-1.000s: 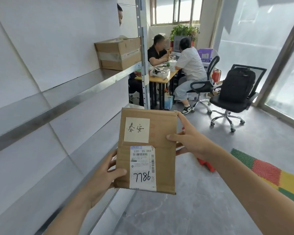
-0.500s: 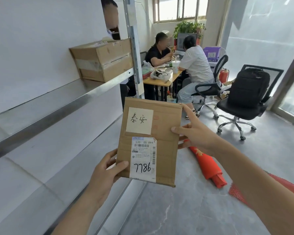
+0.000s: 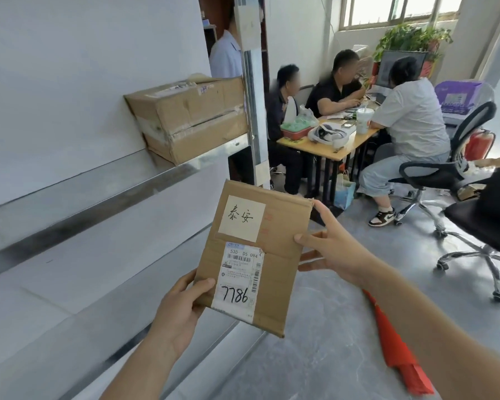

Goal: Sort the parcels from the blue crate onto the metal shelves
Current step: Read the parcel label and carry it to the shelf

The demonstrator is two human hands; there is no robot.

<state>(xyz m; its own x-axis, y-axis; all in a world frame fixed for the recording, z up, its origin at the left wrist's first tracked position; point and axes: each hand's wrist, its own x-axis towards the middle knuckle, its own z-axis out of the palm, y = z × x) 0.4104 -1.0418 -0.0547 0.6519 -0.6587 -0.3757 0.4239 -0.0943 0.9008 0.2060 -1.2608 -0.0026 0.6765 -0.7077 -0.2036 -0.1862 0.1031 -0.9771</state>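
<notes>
I hold a flat brown cardboard parcel upright in front of me, with a handwritten white note at the top and a shipping label marked 7786 below. My left hand grips its lower left corner. My right hand holds its right edge. The metal shelves run along the wall to my left, and a taped cardboard box sits on the upper shelf against the upright post. The blue crate is out of view.
Beyond the shelf post, several people sit at a wooden desk. A black office chair stands at the right. A red folded object lies on the grey floor under my right arm.
My view has swung left and nearer the shelves, so the box on the shelf looks larger. The parcel stays in both hands in about the same pose.
</notes>
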